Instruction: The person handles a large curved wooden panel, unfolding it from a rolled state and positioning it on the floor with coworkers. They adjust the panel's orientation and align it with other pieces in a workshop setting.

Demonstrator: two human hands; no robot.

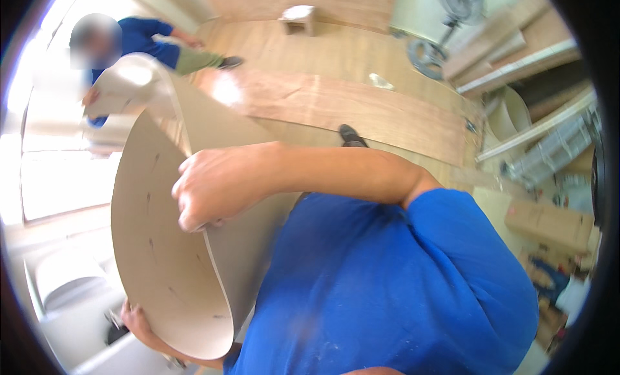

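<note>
A large, thin beige board (165,246), bent into a curl, stands in front of me, with several dark marks on its inner face. My right hand (219,184) reaches across my body with its fingers wrapped over the board's upper edge. Lower down on the left, my left hand (135,320) grips the outer edge, its arm passing beneath the board. Beyond, the board curves back towards a person in a blue shirt (139,39), whose hand (90,95) is at its far end.
A long wooden panel (349,110) lies on the floor ahead. Behind it stands a small wooden stool (298,20). To the right are a floor fan (429,55), leaning boards (497,45), a shelf rack (555,145) and a cardboard box (549,225). White curved pieces (68,278) sit at left.
</note>
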